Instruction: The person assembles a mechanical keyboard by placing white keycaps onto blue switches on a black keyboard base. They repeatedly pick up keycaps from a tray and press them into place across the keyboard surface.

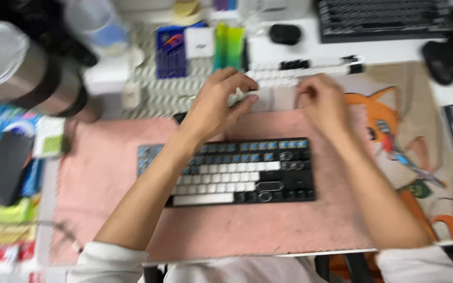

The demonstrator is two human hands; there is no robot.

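While the whole view is blurred, both hands reach past the black keyboard (237,170), which lies on a pink mat (106,173) on the table (394,51). Its keycaps are blue, white and black, with some right-side sockets bare. The left hand (213,107) curls its fingers at a tray of white keycaps (279,86) just behind the keyboard; whether it has pinched one I cannot tell. The right hand (323,102) is loosely curled beside it, its grip hidden. A steel tumbler (24,71) stands far left.
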